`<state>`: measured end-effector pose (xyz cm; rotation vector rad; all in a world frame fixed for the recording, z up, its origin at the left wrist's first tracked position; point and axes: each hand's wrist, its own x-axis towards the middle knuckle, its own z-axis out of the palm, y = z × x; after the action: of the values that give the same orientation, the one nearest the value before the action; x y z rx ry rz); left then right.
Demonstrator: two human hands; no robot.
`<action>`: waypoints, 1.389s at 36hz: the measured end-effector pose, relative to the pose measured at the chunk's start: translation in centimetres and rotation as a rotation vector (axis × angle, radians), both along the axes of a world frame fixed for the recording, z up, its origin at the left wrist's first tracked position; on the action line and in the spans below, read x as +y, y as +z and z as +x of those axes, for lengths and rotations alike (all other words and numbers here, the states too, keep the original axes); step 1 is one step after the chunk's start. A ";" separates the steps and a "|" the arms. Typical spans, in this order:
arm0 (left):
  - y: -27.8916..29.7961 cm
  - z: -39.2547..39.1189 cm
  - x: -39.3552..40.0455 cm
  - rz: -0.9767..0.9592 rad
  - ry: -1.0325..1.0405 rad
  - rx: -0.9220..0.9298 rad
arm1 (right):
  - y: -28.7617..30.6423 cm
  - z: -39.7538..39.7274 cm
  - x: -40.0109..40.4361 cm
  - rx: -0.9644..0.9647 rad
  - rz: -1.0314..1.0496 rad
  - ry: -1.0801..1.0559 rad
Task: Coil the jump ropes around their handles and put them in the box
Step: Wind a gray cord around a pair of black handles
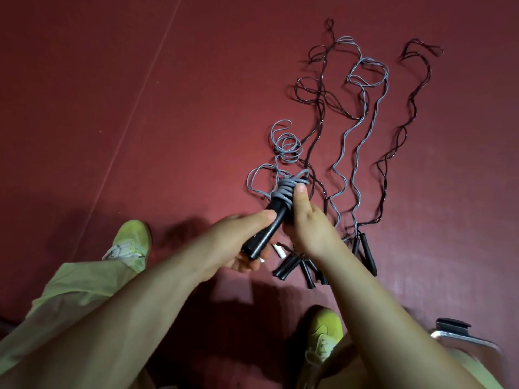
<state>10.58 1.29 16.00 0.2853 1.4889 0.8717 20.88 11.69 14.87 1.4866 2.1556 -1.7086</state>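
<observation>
the left hand point(247, 242) grips the lower end of the black handles point(269, 223), fingers curled round them, thumb along the top. the right hand point(306, 220) holds the upper part, its thumb pressing on the grey rope point(286, 189) coiled round the handles' top. the rope's loose loops trail onto the red floor point(140, 108) just beyond the hands. other jump ropes point(365, 122), grey and dark, lie stretched out on the floor past the right hand, their handles near its wrist.
</observation>
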 end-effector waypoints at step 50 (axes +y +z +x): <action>0.3 0.1 -0.4 0.086 0.024 -0.518 | 0.1 0.0 0.1 0.220 -0.272 0.021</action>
<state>10.67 0.85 16.29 0.0913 0.9770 0.9446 20.85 11.75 14.99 1.2560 1.9159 -2.1443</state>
